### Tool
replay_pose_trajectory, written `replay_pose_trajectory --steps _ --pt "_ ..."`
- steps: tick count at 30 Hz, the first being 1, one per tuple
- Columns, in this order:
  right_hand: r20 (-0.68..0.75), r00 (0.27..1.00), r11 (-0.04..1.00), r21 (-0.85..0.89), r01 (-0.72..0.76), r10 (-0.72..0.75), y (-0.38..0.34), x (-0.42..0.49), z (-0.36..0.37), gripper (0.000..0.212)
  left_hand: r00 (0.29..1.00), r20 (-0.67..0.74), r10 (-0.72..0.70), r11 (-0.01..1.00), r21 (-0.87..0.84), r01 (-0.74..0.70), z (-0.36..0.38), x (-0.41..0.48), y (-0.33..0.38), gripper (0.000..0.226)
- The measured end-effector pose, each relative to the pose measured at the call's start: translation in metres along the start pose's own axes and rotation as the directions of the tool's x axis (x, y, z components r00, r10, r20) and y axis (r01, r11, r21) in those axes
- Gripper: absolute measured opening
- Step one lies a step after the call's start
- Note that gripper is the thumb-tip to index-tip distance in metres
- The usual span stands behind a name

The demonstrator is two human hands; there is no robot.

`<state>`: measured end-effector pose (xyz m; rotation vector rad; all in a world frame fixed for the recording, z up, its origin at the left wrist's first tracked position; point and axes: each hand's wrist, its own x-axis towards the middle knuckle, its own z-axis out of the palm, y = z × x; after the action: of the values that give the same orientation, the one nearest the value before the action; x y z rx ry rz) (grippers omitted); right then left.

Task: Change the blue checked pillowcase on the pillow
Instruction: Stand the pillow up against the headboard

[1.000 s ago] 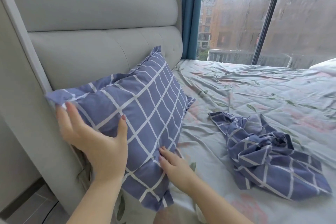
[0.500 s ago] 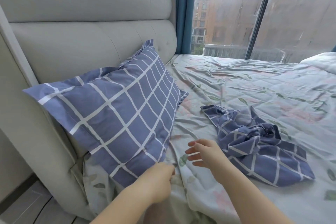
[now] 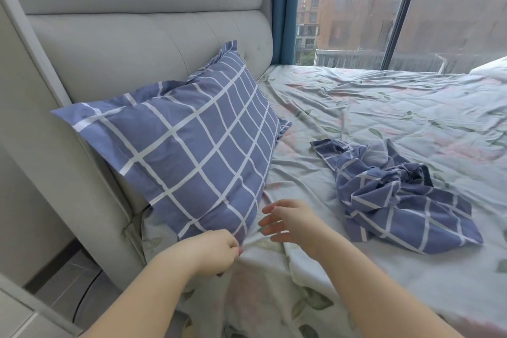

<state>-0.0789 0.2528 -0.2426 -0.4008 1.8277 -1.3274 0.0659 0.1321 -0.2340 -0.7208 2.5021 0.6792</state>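
The pillow in its blue checked pillowcase [image 3: 192, 151] leans upright against the grey padded headboard [image 3: 131, 44]. A second blue checked pillowcase [image 3: 395, 197] lies crumpled on the bed to the right. My left hand [image 3: 211, 252] is curled at the pillow's lower corner and pinches the floral bed sheet [image 3: 384, 107], which puckers toward the fingers. My right hand [image 3: 290, 221] hovers just right of that corner with fingers spread, holding nothing.
The bed's left edge and a strip of floor [image 3: 68, 282] are at the lower left. A blue curtain [image 3: 284, 5] and a large window [image 3: 397, 8] stand behind the bed. A white pillow corner [image 3: 491, 71] shows at the far right.
Both hands have left the pillow's face. My left hand dropped to the lower corner and closed on fabric; my right hand lifted off and opened beside it.
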Motion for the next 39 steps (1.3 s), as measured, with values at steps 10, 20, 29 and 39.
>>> replay_pose_trajectory --steps 10,20,29,39 --pt "0.193 0.96 0.864 0.427 -0.266 0.201 0.005 -0.014 0.05 0.063 0.981 -0.049 -0.185 0.875 -0.462 0.142 0.018 -0.017 -0.054 0.026" --pt "0.299 0.918 0.779 0.497 -0.383 0.26 0.007 -0.003 0.052 0.084 0.961 -0.227 -0.157 0.806 -0.592 -0.008 0.039 0.021 -0.049 0.029" --pt "0.314 0.943 0.758 0.587 -0.285 0.111 0.003 0.001 0.052 0.073 0.91 -0.4 0.107 0.839 -0.456 -0.299 0.017 0.005 -0.05 0.028" --pt "0.16 0.977 0.7 0.682 -0.212 0.14 0.003 0.005 0.063 0.064 0.935 -0.352 0.032 0.998 -0.031 -0.046 -0.002 -0.006 -0.05 0.035"
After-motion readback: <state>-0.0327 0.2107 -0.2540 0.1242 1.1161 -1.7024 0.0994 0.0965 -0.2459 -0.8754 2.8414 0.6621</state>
